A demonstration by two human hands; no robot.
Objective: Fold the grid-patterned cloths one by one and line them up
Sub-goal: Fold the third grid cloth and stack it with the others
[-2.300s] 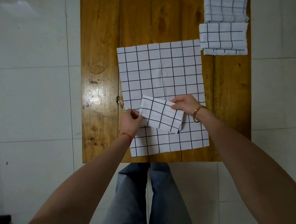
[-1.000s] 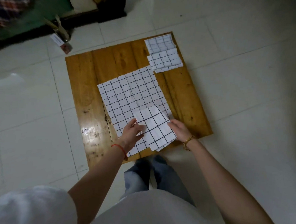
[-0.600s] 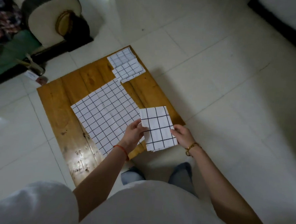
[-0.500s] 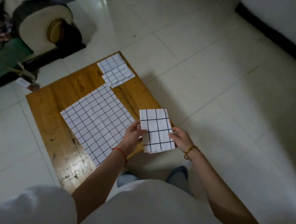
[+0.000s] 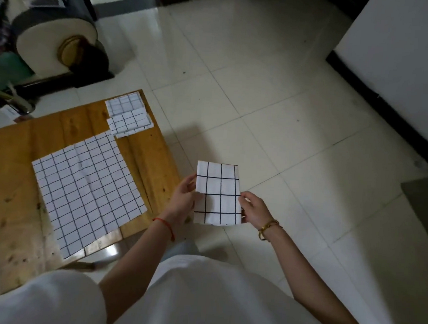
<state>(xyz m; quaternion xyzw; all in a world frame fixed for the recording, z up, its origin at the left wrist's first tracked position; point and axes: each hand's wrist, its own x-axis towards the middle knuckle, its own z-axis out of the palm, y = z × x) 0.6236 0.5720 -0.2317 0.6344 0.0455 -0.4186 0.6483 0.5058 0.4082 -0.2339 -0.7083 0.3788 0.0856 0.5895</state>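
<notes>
lower folded cloth [image 5: 130, 124] partly under upper one, left hand [image 5: 183, 197] fingertips behind held cloth [image 5: 217, 193]

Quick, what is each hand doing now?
Left hand: grips the folded cloth at its left edge.
Right hand: grips its right edge.

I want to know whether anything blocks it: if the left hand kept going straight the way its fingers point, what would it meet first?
The left hand already pinches the folded grid cloth, fingers pointing toward the right hand. Beyond that, probably only floor tiles; depth is unclear.
</notes>
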